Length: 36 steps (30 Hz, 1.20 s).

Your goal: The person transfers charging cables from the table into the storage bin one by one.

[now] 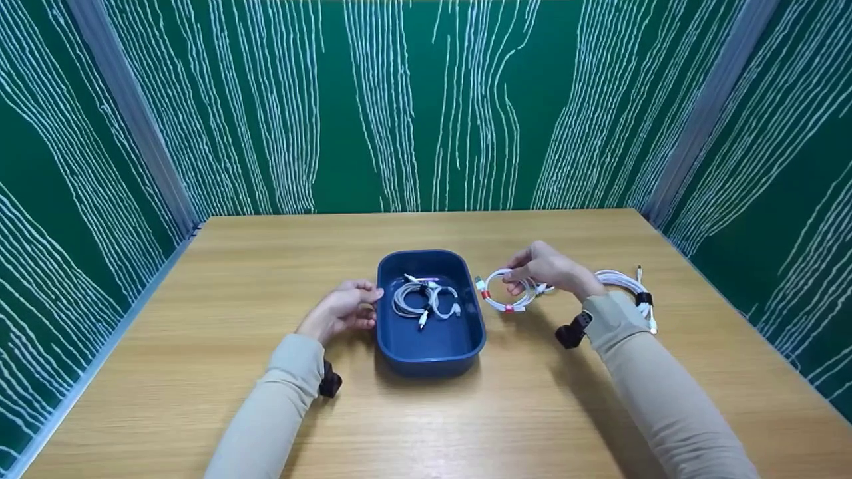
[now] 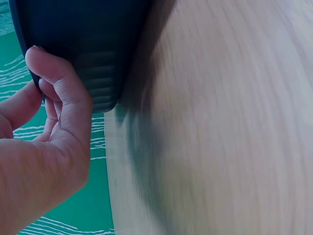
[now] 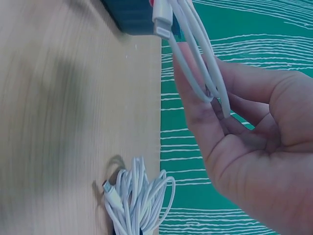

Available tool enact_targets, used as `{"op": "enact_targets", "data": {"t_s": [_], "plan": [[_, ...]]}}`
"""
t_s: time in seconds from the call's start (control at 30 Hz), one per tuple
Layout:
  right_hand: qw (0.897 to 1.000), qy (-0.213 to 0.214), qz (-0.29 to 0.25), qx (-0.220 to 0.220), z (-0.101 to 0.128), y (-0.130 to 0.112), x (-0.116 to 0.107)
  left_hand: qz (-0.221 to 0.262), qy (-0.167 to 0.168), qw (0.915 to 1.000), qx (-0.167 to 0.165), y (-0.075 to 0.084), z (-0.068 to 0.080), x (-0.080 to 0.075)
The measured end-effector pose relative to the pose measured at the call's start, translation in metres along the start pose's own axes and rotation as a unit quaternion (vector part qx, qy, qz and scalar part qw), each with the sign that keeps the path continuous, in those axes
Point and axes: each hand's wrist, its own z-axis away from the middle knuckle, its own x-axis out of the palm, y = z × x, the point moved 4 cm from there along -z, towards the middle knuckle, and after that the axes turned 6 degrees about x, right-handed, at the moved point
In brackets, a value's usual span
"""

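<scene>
Right hand [image 1: 546, 269] pinches coiled cable [image 1: 502, 293] just beside bin [image 1: 399, 346], left hand [image 1: 343, 309] curled on bin's wall; loose pinch risks coil springing open, snagging the rim.

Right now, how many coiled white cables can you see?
3: one coil inside the blue tray, one coil held by the right hand beside the tray, one bundle on the table behind that wrist.
</scene>
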Motion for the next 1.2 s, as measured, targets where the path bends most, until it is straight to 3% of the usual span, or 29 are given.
{"op": "enact_targets", "data": {"t_s": [0.7, 0.83, 1.2], "plan": [[1.0, 0.006, 0.026, -0.008, -0.006, -0.016, 0.013, 0.001, 0.0, 1.0, 0.002, 0.0, 0.002, 0.001], [1.0, 0.002, 0.023, -0.021, -0.007, -0.02, 0.017, -0.002, -0.004, 1.0, 0.003, -0.001, 0.002, 0.0], [1.0, -0.01, -0.002, -0.007, -0.011, -0.029, 0.027, -0.001, 0.002, 1.0, 0.003, 0.0, 0.002, 0.0]]}}
